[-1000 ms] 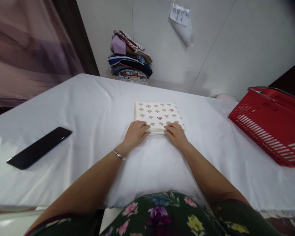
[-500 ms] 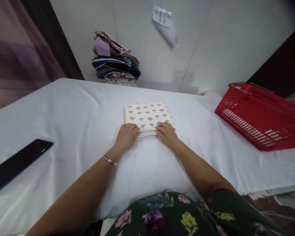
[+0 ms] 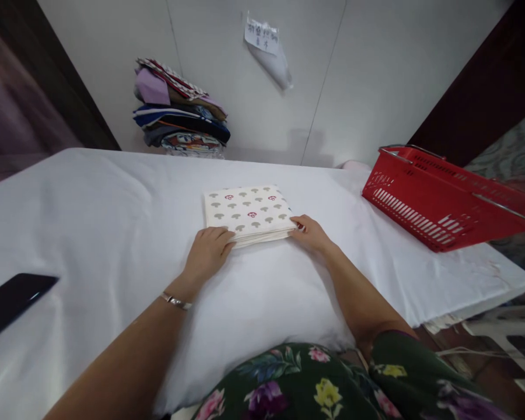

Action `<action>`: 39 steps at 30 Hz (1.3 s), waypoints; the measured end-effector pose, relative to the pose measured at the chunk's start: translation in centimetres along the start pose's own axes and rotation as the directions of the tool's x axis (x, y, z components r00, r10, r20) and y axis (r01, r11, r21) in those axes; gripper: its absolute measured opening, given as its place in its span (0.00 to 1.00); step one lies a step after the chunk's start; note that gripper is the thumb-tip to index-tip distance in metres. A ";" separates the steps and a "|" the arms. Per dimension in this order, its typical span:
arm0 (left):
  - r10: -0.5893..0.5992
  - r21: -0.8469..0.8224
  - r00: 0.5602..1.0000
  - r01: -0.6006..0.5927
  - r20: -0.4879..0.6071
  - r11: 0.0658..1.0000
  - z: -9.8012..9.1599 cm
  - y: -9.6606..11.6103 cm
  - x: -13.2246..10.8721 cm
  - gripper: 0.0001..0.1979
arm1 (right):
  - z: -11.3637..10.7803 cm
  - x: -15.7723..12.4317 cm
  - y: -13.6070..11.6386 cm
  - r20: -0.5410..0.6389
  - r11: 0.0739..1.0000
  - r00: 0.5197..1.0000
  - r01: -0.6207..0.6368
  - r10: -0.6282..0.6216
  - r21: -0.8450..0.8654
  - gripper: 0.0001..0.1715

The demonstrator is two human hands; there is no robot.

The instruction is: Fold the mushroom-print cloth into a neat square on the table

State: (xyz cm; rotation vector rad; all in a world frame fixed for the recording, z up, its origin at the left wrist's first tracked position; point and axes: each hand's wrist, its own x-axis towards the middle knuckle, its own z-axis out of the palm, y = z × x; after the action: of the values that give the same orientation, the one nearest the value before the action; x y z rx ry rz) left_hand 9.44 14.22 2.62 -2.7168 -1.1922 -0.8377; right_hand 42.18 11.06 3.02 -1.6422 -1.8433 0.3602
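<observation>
White folded cloth [image 3: 247,208] lay forward from our fingers [image 3: 300,220], long side seemingly crosswise; left hand [image 3: 207,252] and right hand [image 3: 314,236], equally near, pinched its near corners.

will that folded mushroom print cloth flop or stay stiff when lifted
Probably floppy: the folded cloth shows several thin layers along its near edge, which may fan apart if only the top one is lifted. It seems unlikely to roll, lying flat on the white table cover.
</observation>
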 end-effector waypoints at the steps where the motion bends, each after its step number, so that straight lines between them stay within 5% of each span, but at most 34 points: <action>1: -0.001 -0.003 1.000 0.001 0.001 1.000 0.0 0.0 0.0 0.13 | 0.2 -0.1 -0.3 0.011 0.999 1.000 -0.002 0.002 -0.042 0.25; 15: -0.020 -0.029 1.000 0.020 0.009 0.999 -0.2 0.2 0.2 0.13 | 2.0 0.1 -1.7 -0.163 0.996 0.983 -0.085 0.079 -0.034 0.21; 23: -0.022 -0.038 1.000 0.022 0.004 0.999 0.1 0.1 0.1 0.12 | 2.6 0.3 -2.7 -0.175 0.957 0.967 -0.217 0.183 -0.194 0.26; 32: -0.067 -0.039 0.998 0.067 0.011 0.997 -0.2 0.6 0.0 0.10 | 2.2 -0.3 -1.6 -0.171 0.945 0.983 -0.112 0.061 -0.306 0.27; 39: -0.092 -0.040 0.996 0.093 0.019 0.995 -0.5 0.6 -0.4 0.08 | 1.6 -0.2 -2.2 -0.089 0.876 0.940 -0.339 0.329 -0.342 0.19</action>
State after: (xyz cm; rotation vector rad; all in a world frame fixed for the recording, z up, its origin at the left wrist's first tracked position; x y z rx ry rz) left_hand 9.43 13.38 2.96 -2.7243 -1.3284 -0.8599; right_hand 39.42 10.75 3.02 -2.2133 -1.6678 0.1505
